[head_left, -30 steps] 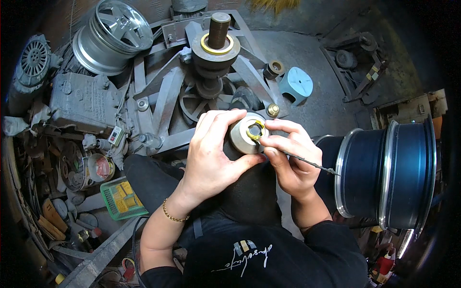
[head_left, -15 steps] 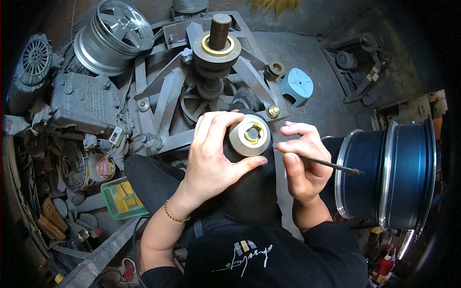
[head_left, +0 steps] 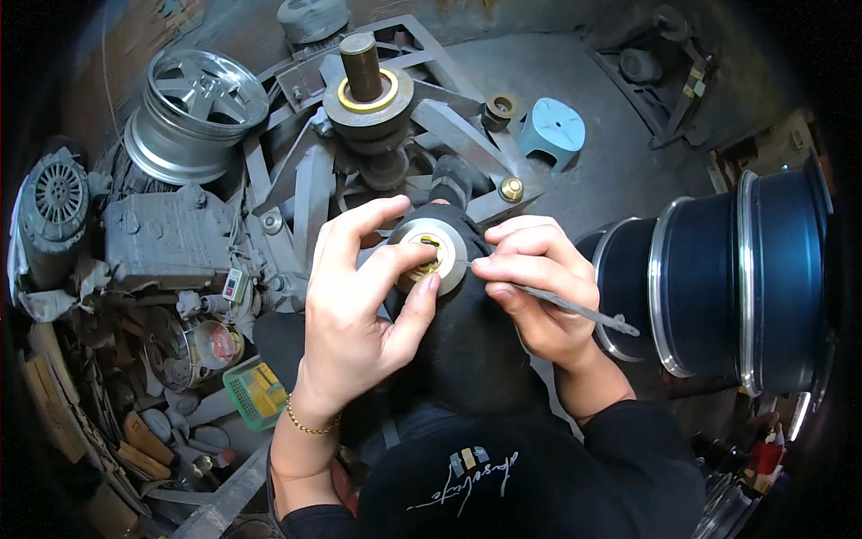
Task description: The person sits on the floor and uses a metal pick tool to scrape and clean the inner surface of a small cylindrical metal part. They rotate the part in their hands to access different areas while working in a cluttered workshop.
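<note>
Head camera: what's different?

"Half a second ago the left hand (head_left: 359, 301) clasped the round pale metal piece (head_left: 452, 251) by its side; now its index finger dips to the yellow-lined opening (head_left: 434, 240), thumb at the near rim, other fingers raised and loosely spread."

"Pinching anything?"

"Finger and thumb are close together, but I can't tell whether they have hold of something."

"And the right hand (head_left: 543, 292)?"

"Closed on the thin grey tool (head_left: 575, 308), whose tip is near the piece's right edge; touching or not, I can't make out."

"Where's the piece?"

"Between the hands, seemingly resting on the dark-clad knee (head_left: 462, 332)."

"Meaning for the work?"

"I'd judge bare fingertip work has replaced the tool at the opening for now"
</note>
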Motion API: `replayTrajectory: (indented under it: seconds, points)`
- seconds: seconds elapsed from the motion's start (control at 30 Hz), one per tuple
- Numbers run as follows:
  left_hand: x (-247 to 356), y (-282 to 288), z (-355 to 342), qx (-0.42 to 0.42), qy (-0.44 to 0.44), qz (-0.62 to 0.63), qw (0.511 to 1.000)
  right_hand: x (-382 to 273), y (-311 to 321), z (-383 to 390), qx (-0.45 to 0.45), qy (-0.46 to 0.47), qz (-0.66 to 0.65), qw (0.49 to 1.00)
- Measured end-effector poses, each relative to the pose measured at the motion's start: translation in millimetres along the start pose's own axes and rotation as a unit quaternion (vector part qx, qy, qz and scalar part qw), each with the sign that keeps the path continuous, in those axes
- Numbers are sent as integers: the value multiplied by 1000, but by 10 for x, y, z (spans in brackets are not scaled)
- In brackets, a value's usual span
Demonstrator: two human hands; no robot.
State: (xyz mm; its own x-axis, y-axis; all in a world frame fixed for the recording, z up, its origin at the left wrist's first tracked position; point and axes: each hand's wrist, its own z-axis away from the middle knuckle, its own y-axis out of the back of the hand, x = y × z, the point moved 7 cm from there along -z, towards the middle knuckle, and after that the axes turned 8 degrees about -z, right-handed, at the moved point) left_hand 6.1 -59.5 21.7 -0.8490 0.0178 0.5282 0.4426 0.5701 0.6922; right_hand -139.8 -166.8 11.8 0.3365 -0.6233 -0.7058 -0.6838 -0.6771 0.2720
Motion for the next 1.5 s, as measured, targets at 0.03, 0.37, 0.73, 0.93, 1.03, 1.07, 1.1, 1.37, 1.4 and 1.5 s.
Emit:
replayTrajectory:
  seconds: [0.03,0.37,0.73,0.93,1.03,1.07,1.1,1.37,1.4,1.5]
  points:
    - [4,7,-14,-2,0,-8,1000,10,6,-10,2,-9,-5,1000]
    - [87,-8,-71,-42,-12,-33,998,136,-76,-82,-47,29,-38,998]
    - [85,-82,-41,-41,-9,-59,997,214,-115,-70,-40,26,-54,997]
    - [41,-64,-19,-22,-14,-25,999,228,-132,-105,-73,20,-54,996]
    - [-22,-46,9,-6,-10,7,1000,239,-135,-118,-79,14,-48,996]
    - [-47,-47,28,1,-8,18,1000,244,-132,-123,-75,11,-53,996]
    - [-109,-52,57,14,18,63,998,246,-129,-128,-71,8,-57,996]
    - [-388,-200,209,2,82,266,960,274,-118,-101,-50,-35,-107,992]
    - [-364,-205,182,-15,56,223,973,292,-111,-83,-47,-45,-122,990]
    - [-356,-252,157,-28,47,171,984,268,-110,-92,-55,-51,-140,987]
